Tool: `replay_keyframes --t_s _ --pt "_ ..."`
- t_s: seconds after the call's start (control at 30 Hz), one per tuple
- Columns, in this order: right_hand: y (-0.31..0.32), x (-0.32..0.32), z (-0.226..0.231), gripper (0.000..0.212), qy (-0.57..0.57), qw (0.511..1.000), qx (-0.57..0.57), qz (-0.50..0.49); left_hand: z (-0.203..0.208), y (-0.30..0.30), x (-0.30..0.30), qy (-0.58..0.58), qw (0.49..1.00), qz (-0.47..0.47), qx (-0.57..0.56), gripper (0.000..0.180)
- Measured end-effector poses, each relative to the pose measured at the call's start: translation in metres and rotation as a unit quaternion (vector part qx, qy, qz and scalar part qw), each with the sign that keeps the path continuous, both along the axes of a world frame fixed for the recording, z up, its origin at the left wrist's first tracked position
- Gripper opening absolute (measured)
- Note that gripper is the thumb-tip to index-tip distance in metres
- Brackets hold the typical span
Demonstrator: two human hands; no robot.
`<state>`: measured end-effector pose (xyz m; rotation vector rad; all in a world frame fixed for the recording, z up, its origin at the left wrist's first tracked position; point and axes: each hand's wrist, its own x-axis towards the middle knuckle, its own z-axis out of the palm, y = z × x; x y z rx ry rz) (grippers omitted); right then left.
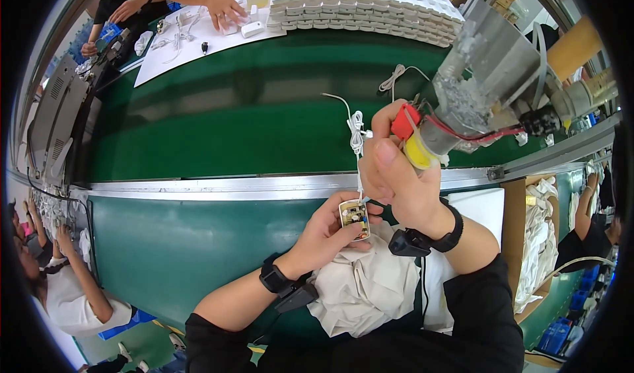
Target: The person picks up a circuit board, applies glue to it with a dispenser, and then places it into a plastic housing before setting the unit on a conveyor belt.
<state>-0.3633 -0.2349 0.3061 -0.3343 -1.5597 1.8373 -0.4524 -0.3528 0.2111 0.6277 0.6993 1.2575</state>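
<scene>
My left hand [323, 231] holds a small white adapter housing [341, 216] with its circuit board [354, 222] facing up, the thumb resting on the board. From the housing's far end a white cable [357, 135], tied in a bundle, runs up over the metal rail onto the green surface. Raised just right of it, my right hand [406, 181] is closed around the lower end of a hanging glue gun [439, 138], grey with a red part, a yellow band and clumps of whitish glue. Its tip is hidden by my fingers. Cream cloth [356, 287] lies bunched below the housing.
A metal rail [264, 186] crosses between me and the green belt [218, 128]. Beyond stand stacked white trays [363, 19] and a co-worker's hand [226, 9] over white parts. Another tied cable [393, 79] lies ahead. At right is a cardboard box [514, 231] of white items.
</scene>
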Motion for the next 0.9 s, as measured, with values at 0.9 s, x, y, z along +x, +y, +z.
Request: replay_keyframes --t_s 0.9 --pt "-0.017 0.005 0.004 0.031 -0.021 0.999 -0.011 0.029 -0.003 0.002 -0.006 -0.083 0.992 0.086 -0.041 0.04"
